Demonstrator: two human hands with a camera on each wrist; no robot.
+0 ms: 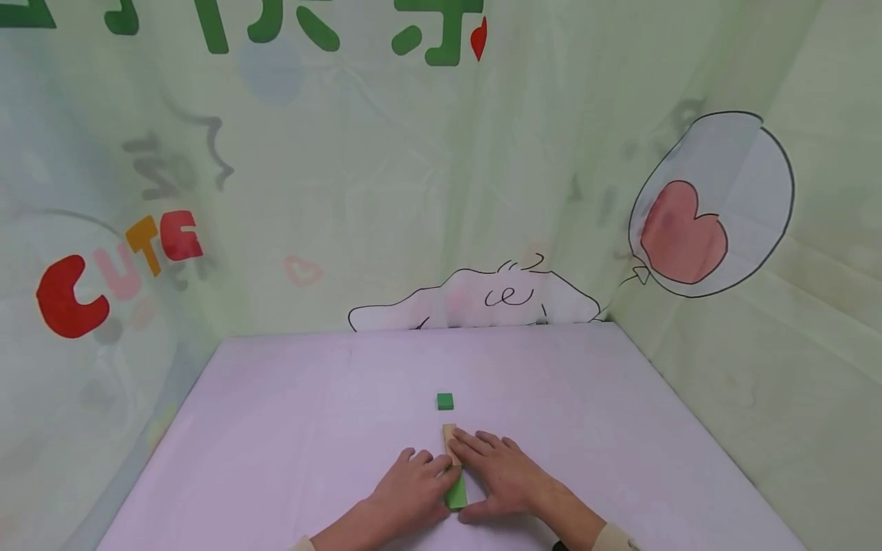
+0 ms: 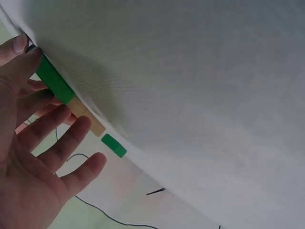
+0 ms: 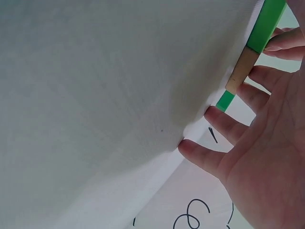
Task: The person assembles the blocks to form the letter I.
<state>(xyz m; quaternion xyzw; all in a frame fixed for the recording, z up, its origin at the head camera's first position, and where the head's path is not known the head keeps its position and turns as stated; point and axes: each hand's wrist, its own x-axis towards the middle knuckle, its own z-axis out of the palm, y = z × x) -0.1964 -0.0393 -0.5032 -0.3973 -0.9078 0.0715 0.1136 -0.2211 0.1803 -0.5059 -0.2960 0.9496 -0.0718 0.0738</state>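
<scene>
At the frame's lower centre, the left hand [image 1: 412,490] and right hand [image 1: 508,476], fingers spread, touch a green rectangular block [image 1: 456,494] and adjoining tan wooden block [image 1: 449,439]; a small green block [image 1: 445,402] lies above.

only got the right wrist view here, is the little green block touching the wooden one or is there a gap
Observer: There is a gap: the head view shows bare table between the small green block and the wooden block.
Operator: ok and what's at the near end, it's cut off for me
Observer: The long green block ends there, between the left hand and the right hand.
Operator: got it, anything printed up on the right
Observer: Yes, the head view shows a balloon with a red heart inside it.
</scene>
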